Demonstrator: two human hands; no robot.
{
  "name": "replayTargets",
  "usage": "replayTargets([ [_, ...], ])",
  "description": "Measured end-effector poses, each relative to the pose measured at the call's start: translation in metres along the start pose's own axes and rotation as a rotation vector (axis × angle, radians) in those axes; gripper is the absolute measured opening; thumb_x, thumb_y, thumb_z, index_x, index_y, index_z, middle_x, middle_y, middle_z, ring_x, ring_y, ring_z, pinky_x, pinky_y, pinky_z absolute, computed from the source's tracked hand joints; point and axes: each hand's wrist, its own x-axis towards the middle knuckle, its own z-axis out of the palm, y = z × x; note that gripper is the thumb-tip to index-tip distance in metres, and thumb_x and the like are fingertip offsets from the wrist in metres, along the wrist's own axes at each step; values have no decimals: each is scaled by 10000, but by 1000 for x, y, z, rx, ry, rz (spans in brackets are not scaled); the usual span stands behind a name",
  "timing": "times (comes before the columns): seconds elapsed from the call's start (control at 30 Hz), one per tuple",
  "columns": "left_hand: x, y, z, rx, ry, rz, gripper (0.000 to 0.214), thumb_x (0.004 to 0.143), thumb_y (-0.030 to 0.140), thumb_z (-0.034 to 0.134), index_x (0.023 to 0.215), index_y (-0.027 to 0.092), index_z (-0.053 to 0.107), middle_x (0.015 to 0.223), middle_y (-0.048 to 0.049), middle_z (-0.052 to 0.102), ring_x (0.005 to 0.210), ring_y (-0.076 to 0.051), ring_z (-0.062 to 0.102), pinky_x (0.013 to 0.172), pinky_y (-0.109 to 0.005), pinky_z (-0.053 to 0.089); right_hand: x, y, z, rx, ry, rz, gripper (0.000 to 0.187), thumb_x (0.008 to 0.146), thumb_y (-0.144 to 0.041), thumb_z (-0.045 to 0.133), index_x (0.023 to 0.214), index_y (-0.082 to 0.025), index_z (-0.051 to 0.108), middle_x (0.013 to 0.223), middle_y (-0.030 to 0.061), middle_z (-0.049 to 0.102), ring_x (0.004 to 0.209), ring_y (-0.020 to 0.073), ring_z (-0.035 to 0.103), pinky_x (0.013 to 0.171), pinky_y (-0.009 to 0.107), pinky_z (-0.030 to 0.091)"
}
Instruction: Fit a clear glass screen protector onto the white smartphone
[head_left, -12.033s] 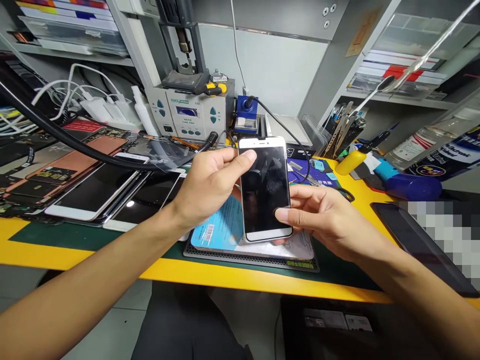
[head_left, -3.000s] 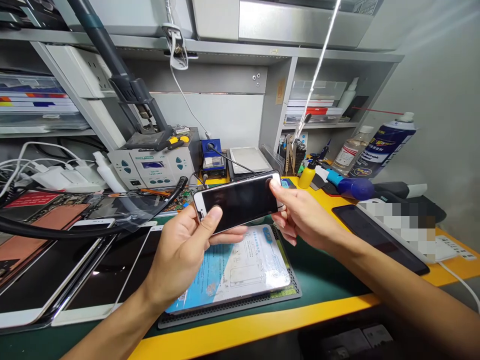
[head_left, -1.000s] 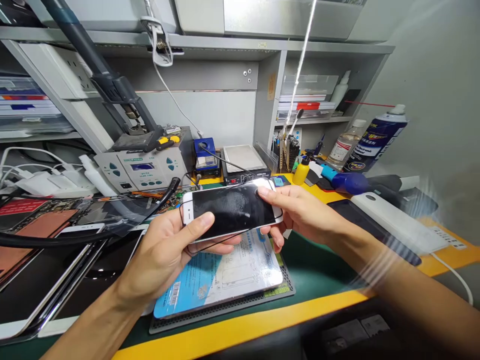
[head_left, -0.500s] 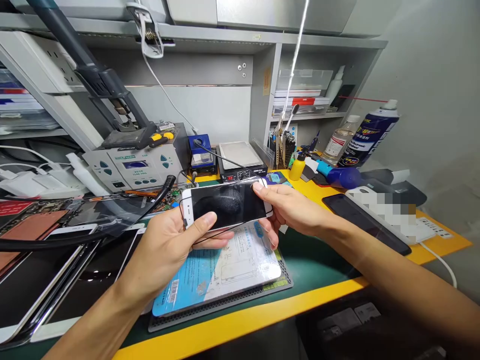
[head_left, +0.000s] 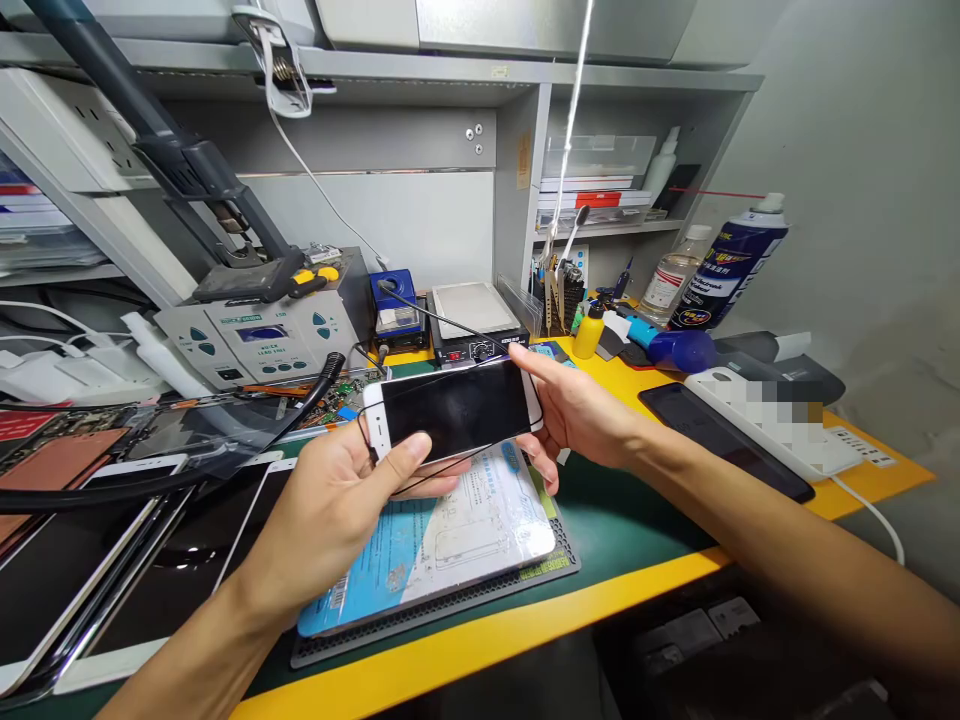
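A white smartphone (head_left: 456, 408) with a dark screen lies sideways between my hands, face up and slightly tilted. Thin black bands, apparently elastic, cross its corners and run along its lower edge. My left hand (head_left: 352, 490) grips the left end, thumb on the front and fingers underneath. At the right end my right hand (head_left: 574, 405) is closed around the edge, its thumb at the upper corner and its other fingers partly hidden behind. Beneath the phone, a blue and white printed pad (head_left: 465, 535) rests on a grey perforated plate (head_left: 566, 570).
At left, several phone screens (head_left: 180, 550) lie under a black hose (head_left: 300, 410) by a rework station (head_left: 262, 335). Behind stands a hot plate (head_left: 472, 310). To the right are a yellow bottle (head_left: 589, 335), a spray can (head_left: 731, 265) and a dark phone (head_left: 724, 440).
My right thumb has moved from the screen's upper right corner to the phone's top edge. A smudge on the screen shows less now. The view has shifted slightly.
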Motion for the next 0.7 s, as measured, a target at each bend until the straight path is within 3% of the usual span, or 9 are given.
replayTargets([
  [0.13,0,0,3,174,80,143,392,822,445,774,1076,153,711,1001,-81,800,936,-291,772,829,-335,645,3,-1,-2,16,10,28,681,956,-723,223,890,-171,616,507,-1,552,342,156,518,369,317,538],
  [0.23,0,-1,0,277,137,193,349,821,466,769,971,156,718,916,-62,799,863,-267,773,763,-300,641,2,-3,-3,27,13,28,659,968,-678,215,932,-147,603,524,16,569,360,169,537,395,332,554],
  [0.37,1,-1,-3,303,187,201,314,826,472,761,860,163,717,814,-40,790,775,-241,769,708,-275,630,-1,-6,-4,56,-17,32,651,980,-623,185,982,-114,591,555,53,615,388,205,594,429,361,568],
  [0.5,-1,1,1,281,205,171,314,817,477,766,872,172,715,821,-29,785,806,-248,769,711,-262,623,-1,-6,-4,71,-30,51,640,981,-585,181,1007,-101,600,579,82,650,414,236,633,453,385,576],
  [0.7,-2,3,1,265,207,126,347,811,498,764,875,165,692,787,-26,743,778,-239,746,688,-275,618,-1,-6,-5,47,-46,59,645,967,-565,181,897,-90,613,550,106,642,430,247,642,444,376,570],
])
